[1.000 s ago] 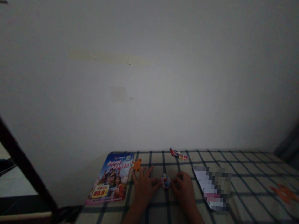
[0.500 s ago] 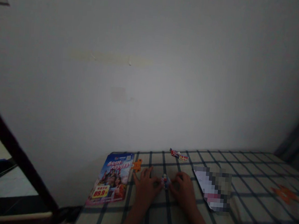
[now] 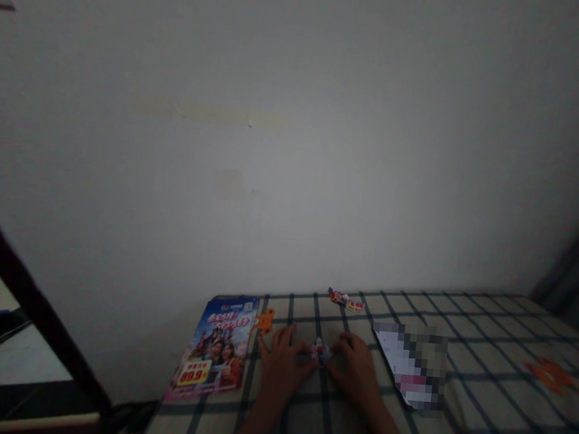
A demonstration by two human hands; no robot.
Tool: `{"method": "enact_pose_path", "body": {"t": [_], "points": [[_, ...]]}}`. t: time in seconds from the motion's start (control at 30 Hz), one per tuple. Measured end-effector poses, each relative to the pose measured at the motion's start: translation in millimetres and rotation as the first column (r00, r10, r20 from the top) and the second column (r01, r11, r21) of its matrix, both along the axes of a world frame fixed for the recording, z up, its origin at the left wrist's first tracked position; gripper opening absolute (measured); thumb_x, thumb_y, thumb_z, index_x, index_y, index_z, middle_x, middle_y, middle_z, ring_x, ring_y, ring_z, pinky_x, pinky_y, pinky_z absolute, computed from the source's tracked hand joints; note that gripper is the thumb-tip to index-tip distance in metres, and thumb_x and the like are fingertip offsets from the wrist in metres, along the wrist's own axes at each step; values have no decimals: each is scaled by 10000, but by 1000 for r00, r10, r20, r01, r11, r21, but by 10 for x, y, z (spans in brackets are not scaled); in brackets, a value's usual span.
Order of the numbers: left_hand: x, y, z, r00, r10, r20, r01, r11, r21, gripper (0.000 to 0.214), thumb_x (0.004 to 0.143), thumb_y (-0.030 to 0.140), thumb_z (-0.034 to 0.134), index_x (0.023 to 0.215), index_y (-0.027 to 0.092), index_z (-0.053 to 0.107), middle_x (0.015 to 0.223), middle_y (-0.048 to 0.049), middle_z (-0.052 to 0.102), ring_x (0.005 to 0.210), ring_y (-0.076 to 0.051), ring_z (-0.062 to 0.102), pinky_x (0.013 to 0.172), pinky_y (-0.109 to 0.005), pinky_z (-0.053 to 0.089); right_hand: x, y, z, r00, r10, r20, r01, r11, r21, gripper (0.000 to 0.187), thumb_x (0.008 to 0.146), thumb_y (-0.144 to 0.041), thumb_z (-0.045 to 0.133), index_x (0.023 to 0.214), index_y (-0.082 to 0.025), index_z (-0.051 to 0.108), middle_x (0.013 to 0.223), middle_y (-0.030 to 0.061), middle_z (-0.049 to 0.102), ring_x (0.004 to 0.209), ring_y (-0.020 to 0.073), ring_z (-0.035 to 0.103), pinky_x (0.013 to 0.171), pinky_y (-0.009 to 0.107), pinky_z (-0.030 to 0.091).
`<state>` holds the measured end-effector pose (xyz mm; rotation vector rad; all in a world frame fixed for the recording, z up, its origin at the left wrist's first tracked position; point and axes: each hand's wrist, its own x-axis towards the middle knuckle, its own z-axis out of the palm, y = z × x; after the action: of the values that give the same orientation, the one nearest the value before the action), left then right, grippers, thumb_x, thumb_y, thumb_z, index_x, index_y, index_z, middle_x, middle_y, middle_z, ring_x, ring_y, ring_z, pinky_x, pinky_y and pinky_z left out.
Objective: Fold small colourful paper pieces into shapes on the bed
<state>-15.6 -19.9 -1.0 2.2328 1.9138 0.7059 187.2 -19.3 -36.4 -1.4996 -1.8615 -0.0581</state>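
Between my two hands is a small folded piece of printed paper (image 3: pixel 318 350), white, blue and red, held low over the checked bedsheet (image 3: pixel 299 405). My left hand (image 3: pixel 284 360) pinches its left side with thumb and forefinger, the other fingers spread forward. My right hand (image 3: pixel 355 366) pinches the right side, fingers curled. The paper's lower edges are partly covered by my fingertips. Left of my left hand lies a stack of printed flyers (image 3: pixel 219 345), a blue and pink one on top. An orange cut-out shape (image 3: pixel 264 321) sits between the flyers and my left fingers.
A folded printed paper piece (image 3: pixel 346 300) lies near the wall (image 3: pixel 292 177). To the right is a phone (image 3: pixel 398 359), partly blurred out. An orange pattern (image 3: pixel 550 374) shows farther right. A dark slanted post (image 3: pixel 37 297) stands at the left.
The folded paper between my fingers has shifted slightly and looks a little wider and flatter. Both hands stay in nearly the same place.
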Motion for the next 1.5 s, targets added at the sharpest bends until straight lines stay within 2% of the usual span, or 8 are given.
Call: {"method": "enact_pose_path", "body": {"t": [0.2,0.43,0.6,0.8,0.93,1.07,1.27,1.5], "points": [[16,5,-26,1000,-5,0,5,1000,4,231,803,554,708,967,398,754,1463,6,541,1368,-334,405,1122,-754,-7,7,24,-23,1000,0,16,1,1000,-21,265,746,-311,751,1006,-275,712,1224,101,608,1147,295,570,946,427,485],[32,-5,-28,999,-26,37,25,999,26,276,824,533,688,1068,411,728,1437,-3,552,1342,-323,430,1135,-737,9,-35,-13,19,999,49,0,-49,999,-5,106,809,-290,719,911,-303,743,1173,69,618,1140,260,558,961,418,470],[28,-4,-10,999,-24,30,24,999,-24,279,809,572,686,1017,395,742,1469,2,528,1365,-339,388,1127,-740,23,-57,-31,81,998,45,39,-45,999,-19,69,780,-308,749,849,-305,741,1122,61,622,1117,265,549,947,418,471],[40,-2,10,999,-22,46,23,1000,-13,269,821,591,662,991,398,742,1481,16,518,1378,-338,381,1125,-743,14,-66,-35,89,996,50,70,-50,999,-7,47,792,-305,742,836,-299,728,1117,60,622,1172,282,516,974,445,457],[42,2,-7,999,-12,34,13,1000,-11,259,809,591,675,981,411,750,1481,25,518,1384,-349,375,1127,-743,19,-70,-24,70,997,48,55,-48,999,-9,81,785,-284,739,862,-297,722,1120,56,625,1204,285,505,1000,458,451],[44,1,-22,1000,-5,27,5,1000,1,273,820,608,656,1025,453,747,1474,21,522,1384,-348,376,1133,-736,41,-44,31,8,990,138,6,-138,990,-4,194,786,-232,727,963,-310,729,1159,54,622,1199,261,521,1019,447,458],[71,-16,21,999,29,-14,-29,999,-20,334,845,620,608,1138,493,706,1495,5,496,1416,-357,335,1164,-682,64,-8,89,-99,984,160,-75,-160,987,11,94,768,-249,759,832,-318,775,1152,57,638,1220,272,525,1036,460,463],[70,-19,43,999,32,-36,-33,999,-40,385,818,655,609,1163,504,689,1515,0,473,1430,-356,324,1167,-675,69,3,75,-92,987,141,-78,-144,989,-33,103,828,-277,695,839,-322,787,1190,63,641,1298,286,465,1075,488,437]]}}
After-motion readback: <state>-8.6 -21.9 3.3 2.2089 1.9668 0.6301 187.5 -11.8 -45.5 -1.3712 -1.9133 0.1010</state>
